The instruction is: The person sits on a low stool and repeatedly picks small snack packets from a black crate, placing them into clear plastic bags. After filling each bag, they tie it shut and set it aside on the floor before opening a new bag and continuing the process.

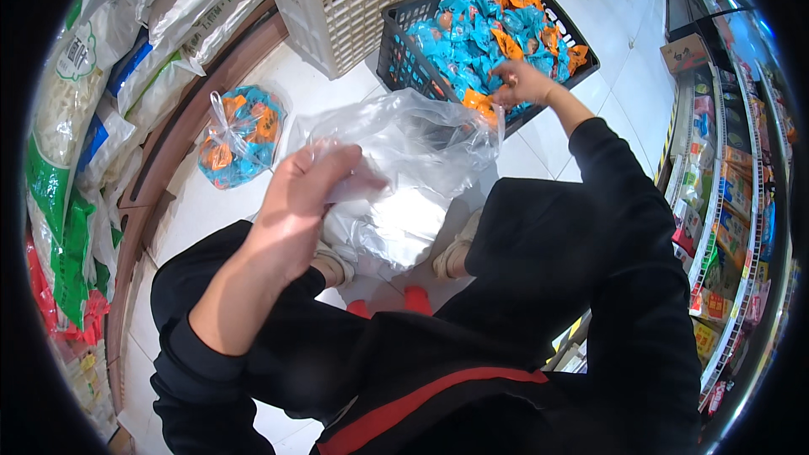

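Note:
My left hand (316, 189) grips a clear plastic bag (411, 145) by its edge, and the bag spreads out to the right between my knees. Nothing with colour shows inside it. My right hand (523, 83) reaches into the near side of a black plastic crate (412, 57), among small items in blue and orange wrappers (477, 35). Its fingers are bent and slightly blurred beside an orange wrapper; whether they hold an item is hidden. A knotted clear bag (243, 136) of the same wrapped items lies on the floor, left of my left hand.
A tall white perforated plastic crate (354, 6) stands left of the black one. Bagged dry goods (69, 95) fill a curved brown shelf base (142, 158) at left. Shelves of packaged products (720, 202) run along the right. White floor tiles (632, 25) lie between.

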A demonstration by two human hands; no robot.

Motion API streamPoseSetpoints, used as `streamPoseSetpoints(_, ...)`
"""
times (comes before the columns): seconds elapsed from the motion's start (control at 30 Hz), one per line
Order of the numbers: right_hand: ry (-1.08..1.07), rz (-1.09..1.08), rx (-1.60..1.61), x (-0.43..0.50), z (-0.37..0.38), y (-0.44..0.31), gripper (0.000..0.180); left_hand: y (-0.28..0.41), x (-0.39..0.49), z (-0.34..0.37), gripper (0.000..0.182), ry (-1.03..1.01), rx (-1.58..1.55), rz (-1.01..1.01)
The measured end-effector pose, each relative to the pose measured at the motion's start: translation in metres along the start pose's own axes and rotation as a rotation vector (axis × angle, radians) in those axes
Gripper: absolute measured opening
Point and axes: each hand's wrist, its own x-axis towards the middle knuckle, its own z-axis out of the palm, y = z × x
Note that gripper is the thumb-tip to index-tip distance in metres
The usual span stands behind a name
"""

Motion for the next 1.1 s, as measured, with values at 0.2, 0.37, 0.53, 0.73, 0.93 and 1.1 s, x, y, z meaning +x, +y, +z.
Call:
streamPoseSetpoints(0.2,-0.151,-0.201,-0.345,0.009,0.021,0.017,0.050,0.016,0.028,-0.024,0.012,0.102,0.019,-0.013)
streamPoseSetpoints(0.37,0.241,0.178,-0.194,0.021,-0.041,0.040,0.044,0.037,0.046,-0.048,0.020,-0.153,0.555,0.130)
streamPoseSetpoints(0.53,0.524,0.579,0.044,0.032,-0.070,0.079,0.063,0.040,0.031,-0.042,0.025,-0.592,1.303,-0.027)
streamPoseSetpoints(0.73,0.273,0.665,-0.217,0.047,-0.056,0.106,0.049,0.031,0.027,-0.032,0.039,-0.567,1.160,-0.024)
streamPoseSetpoints(0.93,0.509,0.441,0.484,0.045,-0.090,0.114,0.014,0.025,0.047,-0.033,0.023,-0.211,1.010,0.257)
streamPoseSetpoints(1.1,0.481,0.419,0.934,0.031,-0.097,0.099,0.013,0.019,0.046,-0.033,0.026,-0.249,0.941,0.167)
